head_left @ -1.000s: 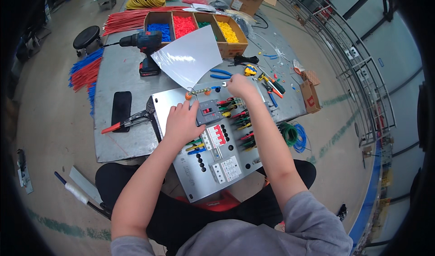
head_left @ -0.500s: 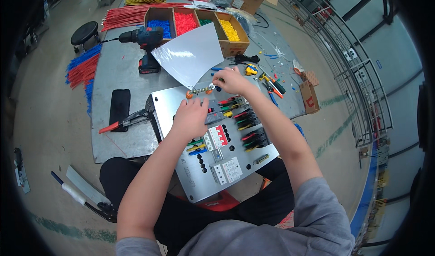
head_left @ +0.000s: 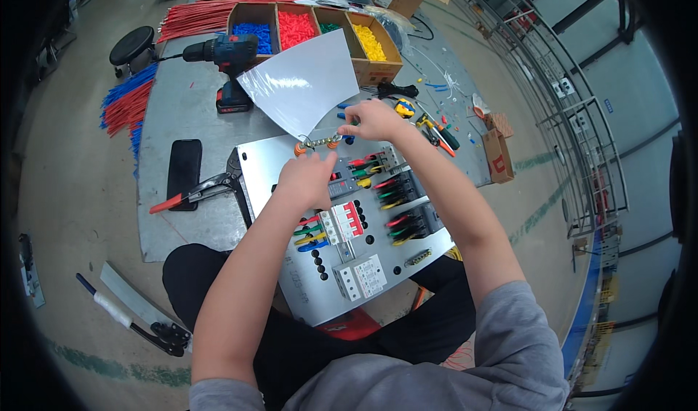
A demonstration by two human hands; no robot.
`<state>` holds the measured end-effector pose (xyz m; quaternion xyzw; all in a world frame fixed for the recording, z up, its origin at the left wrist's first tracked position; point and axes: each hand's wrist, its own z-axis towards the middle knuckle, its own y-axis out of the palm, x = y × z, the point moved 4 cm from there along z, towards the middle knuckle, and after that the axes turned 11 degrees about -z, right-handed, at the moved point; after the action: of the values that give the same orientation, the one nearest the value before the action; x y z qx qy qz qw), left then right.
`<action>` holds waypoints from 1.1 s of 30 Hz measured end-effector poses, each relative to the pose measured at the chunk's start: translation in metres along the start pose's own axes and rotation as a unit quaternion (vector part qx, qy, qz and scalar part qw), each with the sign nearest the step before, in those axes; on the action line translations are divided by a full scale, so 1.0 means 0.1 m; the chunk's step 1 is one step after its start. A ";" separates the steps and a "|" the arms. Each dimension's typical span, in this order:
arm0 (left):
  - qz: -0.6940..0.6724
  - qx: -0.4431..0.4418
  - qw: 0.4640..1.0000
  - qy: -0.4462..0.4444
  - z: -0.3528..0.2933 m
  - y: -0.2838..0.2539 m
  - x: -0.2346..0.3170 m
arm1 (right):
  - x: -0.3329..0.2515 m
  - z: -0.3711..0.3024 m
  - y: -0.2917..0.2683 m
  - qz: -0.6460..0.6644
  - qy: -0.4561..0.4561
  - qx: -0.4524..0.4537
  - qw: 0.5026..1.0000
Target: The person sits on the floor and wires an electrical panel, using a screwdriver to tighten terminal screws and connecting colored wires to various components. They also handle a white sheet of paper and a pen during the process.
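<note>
A metal mounting plate (head_left: 302, 280) lies tilted over my lap and the table edge. At its far end is a brass terminal bar (head_left: 318, 143) on orange insulators (head_left: 300, 148). My right hand (head_left: 373, 120) is closed in a pinch at the bar's right end; what is between the fingertips is too small to make out. My left hand (head_left: 307, 180) lies over the plate just nearer than the bar, fingers stretched toward it, index fingertip close to the right insulator. Nearby are a breaker with red levers (head_left: 353, 219), a white-grey device (head_left: 361, 277) and black wired blocks (head_left: 398, 191).
A white sheet (head_left: 302, 80) leans behind the bar. Further off are a cordless drill (head_left: 231, 66) and a box of coloured caps (head_left: 374, 66). On the left lie a phone (head_left: 185, 170) and red-handled pliers (head_left: 193, 193). Hand tools (head_left: 440, 136) lie on the right.
The whole view has shifted slightly, with the plate a little further left. My right fingertips have come in closer around the bar's right end. My left fingers have drawn closer together beside the bar.
</note>
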<state>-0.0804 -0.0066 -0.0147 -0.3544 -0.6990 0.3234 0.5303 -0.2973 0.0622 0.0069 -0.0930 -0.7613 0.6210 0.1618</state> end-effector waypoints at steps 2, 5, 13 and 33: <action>-0.010 0.004 1.000 0.006 -0.01 0.00 0.00 | -0.01 -0.08 0.09 0.039 0.058 -0.023 0.997; -0.011 -0.005 1.000 0.010 0.01 -0.03 -0.02 | -0.03 -0.21 0.21 0.104 0.118 -0.014 0.988; -0.017 0.049 0.998 0.027 0.04 -0.03 0.06 | 0.01 -0.20 0.27 0.167 0.201 -0.054 0.964; -0.013 0.082 0.996 0.045 0.03 -0.02 0.02 | -0.63 -0.60 0.28 0.152 0.393 0.042 0.906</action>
<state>-0.0839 -0.0061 -0.0124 -0.3143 -0.6504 0.3565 0.5926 -0.2184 0.1014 -0.0178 -0.4368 -0.5859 0.5828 0.3553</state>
